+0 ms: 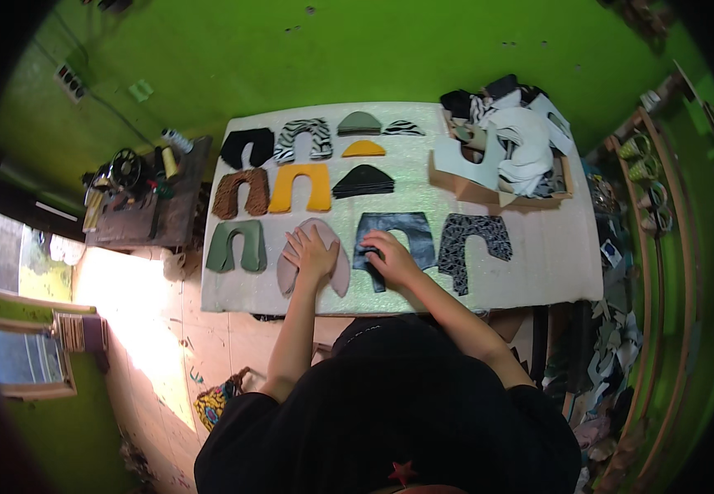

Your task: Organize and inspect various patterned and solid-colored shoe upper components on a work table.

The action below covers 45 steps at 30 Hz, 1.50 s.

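Item: pinkish-beige arch-shaped fabric piece [336, 267], on the pale worktable [538, 255], front row, 2nd from person's left. L hand [311, 252] lies flat on it, fingers spread, palm down, covering the arch's middle; nothing gripped. The piece shows past the hand at 3 o'clock and 9 o'clock, w/ its two legs running down toward the near table edge. Orientation: crown at 12 o'clock, open end at 6 o'clock, long axis approx. 12–6, legs splayed a little outward. Next item, at 3 o'clock of the first: dark blue-grey arch piece [410, 230], same orientation, crown away from the person, legs toward the near edge. R hand [390, 255] rests on its left leg, fingers pressed down on the cloth; can't tell if it pinches the fabric or only presses. Hands are apart, near each other, one per piece. Other stock, same front row: olive green arch [236, 245] at 9 o'clock of the L hand, grey patterned arch [474, 239] at 3 o'clock of the R hand. Middle row, at 12 o'clock of the hands: brown furry arch [240, 191], yellow arch [300, 187], black half-round piece [363, 181]. Cardboard box of mixed cut pieces [505, 160] at approx. 1 o'clock, back right of table.
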Available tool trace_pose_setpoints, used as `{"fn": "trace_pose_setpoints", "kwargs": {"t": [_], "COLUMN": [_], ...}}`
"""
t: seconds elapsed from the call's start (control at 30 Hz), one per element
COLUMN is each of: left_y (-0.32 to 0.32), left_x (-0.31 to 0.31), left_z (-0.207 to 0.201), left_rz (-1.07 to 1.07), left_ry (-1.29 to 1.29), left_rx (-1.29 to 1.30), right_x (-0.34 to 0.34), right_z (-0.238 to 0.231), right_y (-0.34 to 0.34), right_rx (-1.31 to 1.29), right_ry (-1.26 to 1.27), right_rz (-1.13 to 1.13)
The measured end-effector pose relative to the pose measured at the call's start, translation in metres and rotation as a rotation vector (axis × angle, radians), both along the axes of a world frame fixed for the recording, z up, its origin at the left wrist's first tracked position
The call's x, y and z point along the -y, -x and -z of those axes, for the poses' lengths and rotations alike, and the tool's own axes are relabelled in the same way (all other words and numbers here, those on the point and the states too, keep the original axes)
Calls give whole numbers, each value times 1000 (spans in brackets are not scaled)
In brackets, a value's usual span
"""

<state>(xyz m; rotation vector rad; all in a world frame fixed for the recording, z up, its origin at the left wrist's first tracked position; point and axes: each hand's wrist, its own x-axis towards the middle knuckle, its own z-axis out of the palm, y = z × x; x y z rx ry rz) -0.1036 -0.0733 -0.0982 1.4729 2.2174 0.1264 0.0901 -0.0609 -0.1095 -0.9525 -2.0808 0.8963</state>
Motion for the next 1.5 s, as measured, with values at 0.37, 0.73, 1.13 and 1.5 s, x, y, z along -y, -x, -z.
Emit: {"fn": "trace_pose_setpoints", "kwargs": {"t": [0.37,0.73,1.13,1.5], "left_y": [-176,-305,-355,-354], "left_x": [-64,-141,-166,-163], "left_z": [-52,-76,-34,-32], "left_rz": [324,549,701,695], "left_ry": [-521,-807,-608,-615], "left_rx": [213,258,28,51], "right_x": [-39,-90,-173,-179], "right_z": [-56,-74,-74,-59], "right_y": [-167,-280,-313,-313], "right_rx": [-261,-389,389,619], "right_ry": [-160,-115,-248,-372], "right_rz": [663,829,517,487]}}
